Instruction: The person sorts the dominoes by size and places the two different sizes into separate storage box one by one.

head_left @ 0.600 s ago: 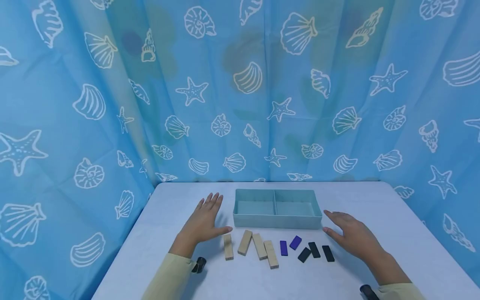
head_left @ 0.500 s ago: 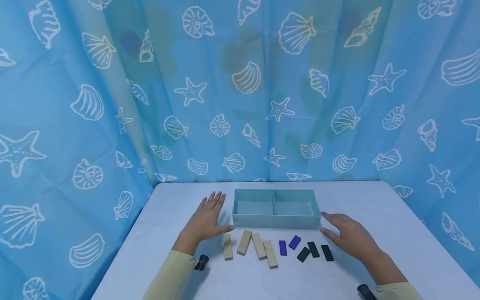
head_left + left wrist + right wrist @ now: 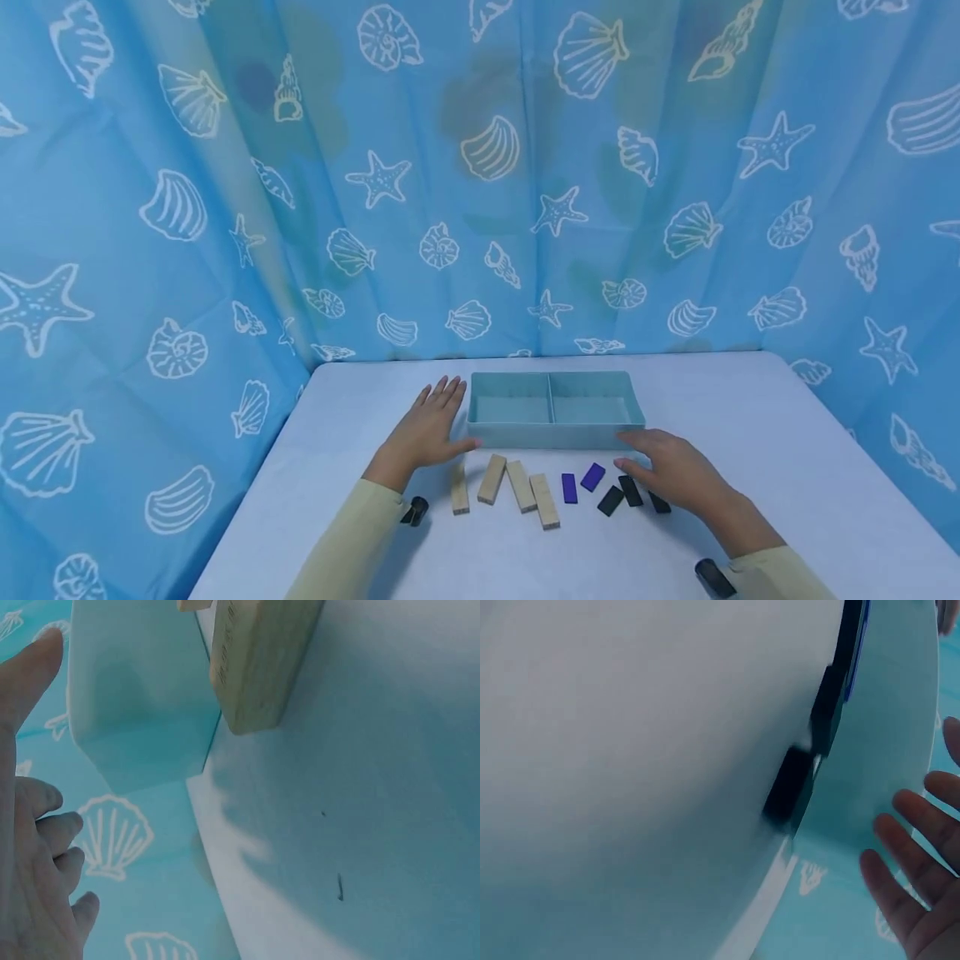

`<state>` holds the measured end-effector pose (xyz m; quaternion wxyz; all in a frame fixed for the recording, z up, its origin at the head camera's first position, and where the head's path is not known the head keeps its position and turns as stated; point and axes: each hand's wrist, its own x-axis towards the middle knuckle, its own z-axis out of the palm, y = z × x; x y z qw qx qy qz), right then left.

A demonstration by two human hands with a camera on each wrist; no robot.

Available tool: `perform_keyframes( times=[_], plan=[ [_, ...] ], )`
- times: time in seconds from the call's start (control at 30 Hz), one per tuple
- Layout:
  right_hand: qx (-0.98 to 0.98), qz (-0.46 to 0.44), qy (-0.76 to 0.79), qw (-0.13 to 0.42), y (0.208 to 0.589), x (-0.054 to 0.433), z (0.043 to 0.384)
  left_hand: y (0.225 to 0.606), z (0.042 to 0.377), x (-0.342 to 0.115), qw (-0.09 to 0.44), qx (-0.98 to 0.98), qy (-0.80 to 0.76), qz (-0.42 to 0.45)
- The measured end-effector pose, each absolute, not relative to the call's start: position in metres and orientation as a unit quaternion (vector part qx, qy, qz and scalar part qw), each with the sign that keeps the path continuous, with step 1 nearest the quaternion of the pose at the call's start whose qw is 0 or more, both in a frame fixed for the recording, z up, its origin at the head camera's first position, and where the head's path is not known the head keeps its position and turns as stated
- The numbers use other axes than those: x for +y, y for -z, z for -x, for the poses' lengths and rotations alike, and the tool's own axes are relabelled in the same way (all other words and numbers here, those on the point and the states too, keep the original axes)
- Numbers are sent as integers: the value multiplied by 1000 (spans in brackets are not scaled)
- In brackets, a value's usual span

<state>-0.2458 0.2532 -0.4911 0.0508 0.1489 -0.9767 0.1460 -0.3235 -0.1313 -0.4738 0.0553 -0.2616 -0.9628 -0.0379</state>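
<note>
A pale teal two-compartment tray stands on the white table. My left hand is at the tray's left end, fingers extended and thumb toward its front corner; it holds nothing. At the front right corner, my right hand reaches over the black pieces with fingers spread, also holding nothing. In front of the tray lie several wooden blocks, two purple rectangular pieces and three black rectangular pieces. One black piece is partly hidden under the right hand. The left wrist view shows a wooden block beside the tray wall.
A blue shell-patterned curtain hangs behind the table and along both sides. A black wrist camera sits on the left wrist and another black camera on the right one.
Both hands have moved inward: the left one to the right, up to the tray's end, the right one to the left, over the tray's front corner. The tray and blocks lie as before.
</note>
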Motion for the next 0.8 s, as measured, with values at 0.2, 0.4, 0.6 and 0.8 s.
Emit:
perform_keyframes(
  times=[0.2, 0.4, 0.6, 0.8],
  plan=[
    [-972, -130, -191, -43, 488, 232, 254, 465, 330, -128, 44, -967, 45, 248],
    [-971, -130, -193, -56, 491, 215, 257, 467, 333, -126, 37, -966, 55, 252],
    [-970, -169, -162, -61, 494, 192, 258, 475, 341, -123, 36, -969, 40, 240],
    [-972, -194, -116, -64, 498, 176, 252, 480, 344, -120, 13, -970, 46, 239]
  ],
)
